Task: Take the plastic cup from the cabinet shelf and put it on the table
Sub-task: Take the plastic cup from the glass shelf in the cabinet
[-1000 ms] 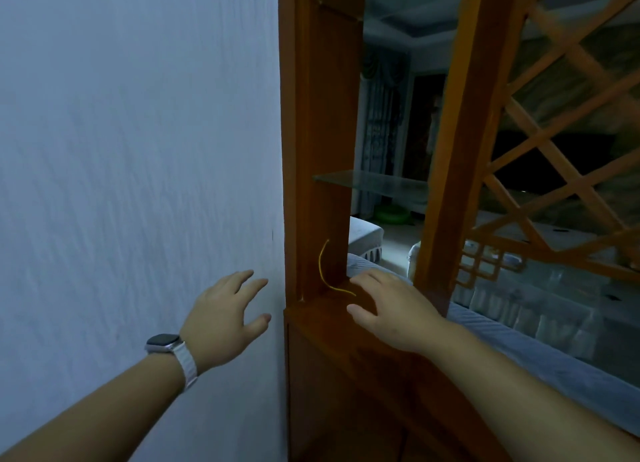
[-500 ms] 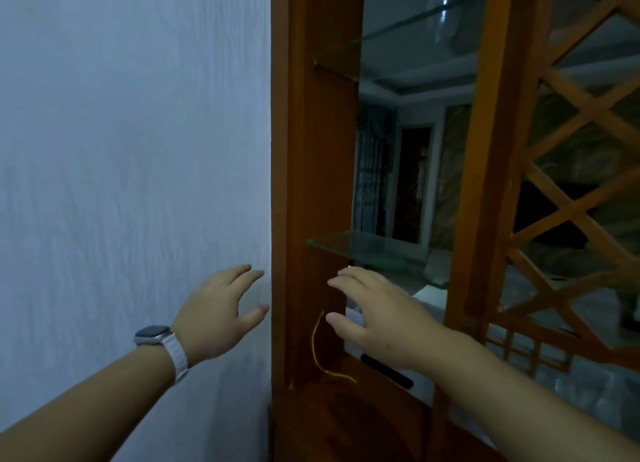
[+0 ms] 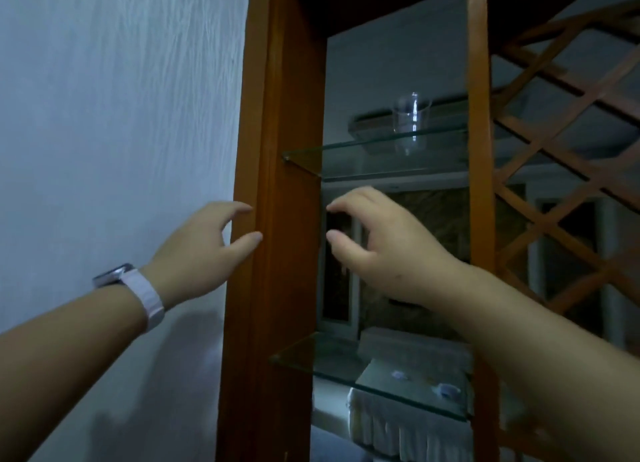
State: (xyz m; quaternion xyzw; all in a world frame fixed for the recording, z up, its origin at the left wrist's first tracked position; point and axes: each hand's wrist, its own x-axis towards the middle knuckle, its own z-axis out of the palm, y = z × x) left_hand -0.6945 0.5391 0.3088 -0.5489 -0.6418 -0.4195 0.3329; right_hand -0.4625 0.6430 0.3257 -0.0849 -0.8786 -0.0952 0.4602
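Observation:
A clear plastic cup (image 3: 411,114) stands upright on the upper glass shelf (image 3: 349,162) of the wooden cabinet (image 3: 277,184). My right hand (image 3: 377,240) is raised inside the cabinet opening, below that shelf, fingers apart and curved, holding nothing. My left hand (image 3: 201,247), with a watch at the wrist, is open in front of the cabinet's left post, at the wall's edge. No table is in view.
A pale textured wall (image 3: 121,132) fills the left. A lower glass shelf (image 3: 329,364) sits under my right forearm. A wooden post (image 3: 479,150) and a wooden lattice (image 3: 571,150) bound the opening on the right. Covered furniture shows behind the cabinet.
The view has tilted upward, bringing the upper shelf and the cup fully into sight. Both hands have risen; the right one now sits just under the upper shelf.

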